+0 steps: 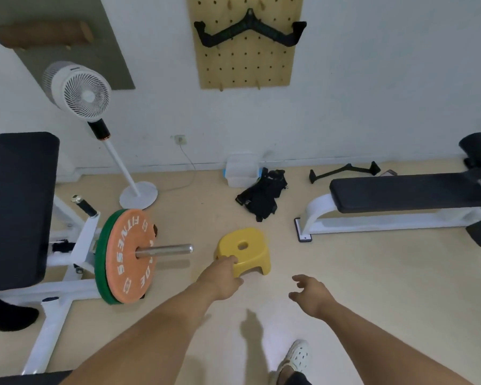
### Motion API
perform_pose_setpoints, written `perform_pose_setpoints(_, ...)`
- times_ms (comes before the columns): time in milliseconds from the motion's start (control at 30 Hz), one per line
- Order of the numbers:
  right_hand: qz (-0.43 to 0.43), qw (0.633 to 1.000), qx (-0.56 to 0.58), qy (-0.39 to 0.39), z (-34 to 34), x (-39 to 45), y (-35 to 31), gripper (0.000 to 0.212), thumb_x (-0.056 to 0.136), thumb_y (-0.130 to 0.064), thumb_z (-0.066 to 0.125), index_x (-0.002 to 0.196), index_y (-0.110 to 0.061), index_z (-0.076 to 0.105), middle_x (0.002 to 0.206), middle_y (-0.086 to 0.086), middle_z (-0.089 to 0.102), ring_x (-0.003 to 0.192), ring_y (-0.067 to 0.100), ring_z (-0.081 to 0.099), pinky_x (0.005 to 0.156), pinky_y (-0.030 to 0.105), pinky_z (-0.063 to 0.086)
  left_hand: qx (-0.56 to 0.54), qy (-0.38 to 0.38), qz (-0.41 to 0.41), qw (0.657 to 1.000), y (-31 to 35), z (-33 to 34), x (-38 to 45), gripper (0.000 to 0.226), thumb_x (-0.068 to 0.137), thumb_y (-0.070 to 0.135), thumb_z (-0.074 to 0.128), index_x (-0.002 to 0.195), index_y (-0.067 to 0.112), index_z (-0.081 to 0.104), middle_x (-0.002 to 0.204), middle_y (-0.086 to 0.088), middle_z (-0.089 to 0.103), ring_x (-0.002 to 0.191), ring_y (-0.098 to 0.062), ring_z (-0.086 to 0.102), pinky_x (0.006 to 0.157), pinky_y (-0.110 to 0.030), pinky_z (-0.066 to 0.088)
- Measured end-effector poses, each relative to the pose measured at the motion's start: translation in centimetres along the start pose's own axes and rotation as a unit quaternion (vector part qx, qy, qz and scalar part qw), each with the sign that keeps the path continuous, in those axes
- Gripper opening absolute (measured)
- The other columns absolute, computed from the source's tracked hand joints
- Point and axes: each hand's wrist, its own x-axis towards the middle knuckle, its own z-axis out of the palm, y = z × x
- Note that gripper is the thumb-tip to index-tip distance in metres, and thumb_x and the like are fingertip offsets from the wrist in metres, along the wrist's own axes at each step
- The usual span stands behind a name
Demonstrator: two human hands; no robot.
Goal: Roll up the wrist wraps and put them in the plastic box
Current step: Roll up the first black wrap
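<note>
A heap of black wrist wraps [264, 194] lies unrolled on the floor by the far wall. Just left of the heap stands the clear plastic box [240, 169] with blue latches, its lid on. My left hand [224, 277] reaches forward and grips the near left edge of a small yellow stool [245, 250], fingers over the top and thumb underneath. My right hand [310, 293] hovers to the right of the stool with fingers loosely spread, holding nothing. Both hands are well short of the wraps.
A barbell with an orange plate [128, 257] lies at the left beside a white rack and black pad [17, 207]. A white fan [81, 91] stands behind it. A black bench [408, 193] fills the right. My shoe [296, 359] shows at the bottom.
</note>
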Motion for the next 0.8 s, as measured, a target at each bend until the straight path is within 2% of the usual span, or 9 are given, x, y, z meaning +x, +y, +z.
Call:
perform_pose_setpoints(133,0.008,1.000,-0.022,-0.013,-6.8,4.1,2.4,0.059,0.100,-0.028,0.062,0.155,-0.021,0.042,0.154,0.005,0.050,0.134,0.021,0.055,0.105,0.026,0.044,-0.020,-0.011,-0.020,1.000,5.8,-0.9,5.2,0.068,0.100,0.038,0.065,0.159,0.020,0.036,0.160,-0.003,0.039,0.138,-0.025,0.051,0.112,-0.034,0.042)
perform_pose_setpoints(267,0.016,0.999,-0.034,-0.001,-13.5,7.8,4.0,0.058,0.100,-0.028,0.061,0.155,-0.020,0.042,0.154,0.005,0.051,0.136,0.022,0.053,0.107,0.027,0.043,-0.046,-0.004,-0.029,0.998,10.5,-1.6,9.3,0.062,0.102,0.035,0.063,0.157,0.021,0.038,0.159,-0.001,0.041,0.130,-0.022,0.056,0.102,-0.026,0.043)
perform_pose_setpoints(367,0.018,0.999,-0.033,0.002,-17.2,10.6,4.1,0.058,0.100,-0.027,0.062,0.154,-0.020,0.043,0.152,0.006,0.052,0.134,0.023,0.054,0.105,0.027,0.044,-0.056,-0.010,-0.032,0.998,13.2,-2.0,12.1,0.059,0.101,0.033,0.063,0.154,0.018,0.042,0.156,-0.001,0.044,0.129,-0.022,0.057,0.105,-0.028,0.044)
perform_pose_setpoints(467,0.011,0.999,-0.035,-0.012,-19.0,13.2,3.2,0.059,0.100,-0.026,0.062,0.155,-0.020,0.043,0.153,0.005,0.051,0.133,0.023,0.055,0.104,0.028,0.045,-0.076,-0.011,-0.039,0.996,14.8,-2.9,14.8,0.059,0.100,0.030,0.064,0.153,0.016,0.043,0.150,-0.004,0.052,0.128,-0.023,0.060,0.106,-0.036,0.048)
perform_pose_setpoints(533,0.003,0.999,-0.040,-0.020,-20.1,15.1,2.4,0.059,0.100,-0.026,0.061,0.155,-0.021,0.042,0.154,0.005,0.051,0.135,0.023,0.054,0.106,0.029,0.045,-0.087,-0.020,-0.043,0.995,15.4,-3.6,16.8,0.060,0.100,0.031,0.063,0.154,0.017,0.041,0.152,-0.004,0.051,0.131,-0.022,0.059,0.108,-0.040,0.048)
perform_pose_setpoints(700,-0.012,0.997,-0.077,-0.028,-23.2,19.9,0.1,0.059,0.101,-0.027,0.060,0.157,-0.021,0.040,0.157,0.004,0.048,0.139,0.022,0.051,0.110,0.029,0.041,-0.066,-0.012,-0.038,0.997,16.3,-5.7,22.7,0.057,0.104,0.033,0.060,0.155,0.018,0.039,0.159,-0.004,0.041,0.139,-0.023,0.048,0.108,-0.031,0.042)
perform_pose_setpoints(800,-0.023,0.994,-0.105,-0.017,-25.9,23.0,-1.7,0.057,0.102,-0.025,0.058,0.156,-0.021,0.040,0.157,0.000,0.048,0.138,0.021,0.051,0.107,0.027,0.042,-0.088,0.000,-0.036,0.995,16.7,-7.5,26.5,0.056,0.103,0.033,0.060,0.154,0.017,0.041,0.158,-0.003,0.042,0.139,-0.026,0.050,0.110,-0.034,0.044)
